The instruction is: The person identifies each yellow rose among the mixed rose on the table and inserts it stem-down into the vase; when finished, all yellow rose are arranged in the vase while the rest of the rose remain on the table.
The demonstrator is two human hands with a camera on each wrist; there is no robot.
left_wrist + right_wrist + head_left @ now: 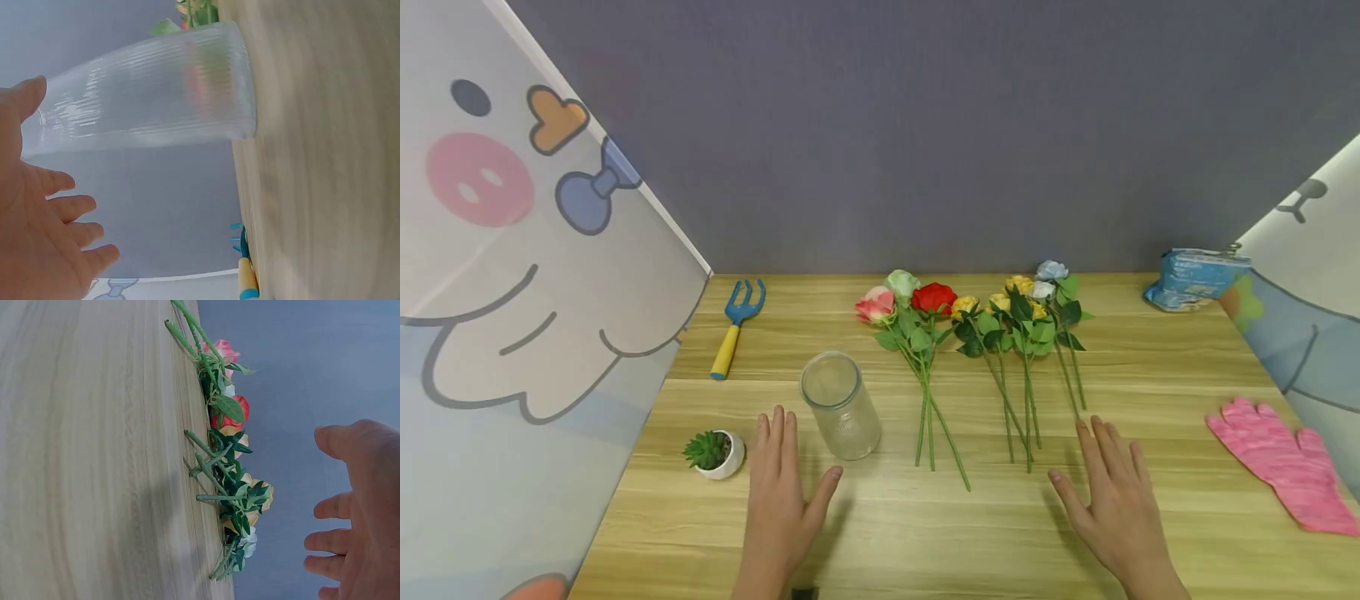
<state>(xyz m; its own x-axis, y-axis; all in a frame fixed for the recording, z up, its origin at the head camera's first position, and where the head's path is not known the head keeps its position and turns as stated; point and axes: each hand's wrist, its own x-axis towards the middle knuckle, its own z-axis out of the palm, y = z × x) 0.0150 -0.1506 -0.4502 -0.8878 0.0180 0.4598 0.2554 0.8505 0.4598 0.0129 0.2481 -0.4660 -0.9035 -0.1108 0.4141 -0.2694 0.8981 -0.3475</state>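
Note:
My left hand (pixel 781 492) is held above the table with its fingers straight and the thumb spread, holding nothing. Just to its right stands an upright clear ribbed glass vase (pixel 842 417), also large in the left wrist view. My right hand (pixel 1112 496) hovers with extended fingers in front of the flower stems and grips nothing. Artificial flowers lie in groups: a pink rose (pixel 876 306), a pale green rose (pixel 902 284) and a red rose (pixel 934 298) with crossed stems, then several yellow roses (pixel 998 302), then a light blue rose (pixel 1052 270) and a white rose (pixel 1042 290).
At the left lie a blue hand fork (pixel 743 310) with a yellow handle and a small succulent in a white pot (pixel 724 458). To the right are a pink glove (pixel 1285 458) and a blue bag (pixel 1198 279). A grey panel (pixel 925 133) borders the wooden table's (pixel 925 550) back.

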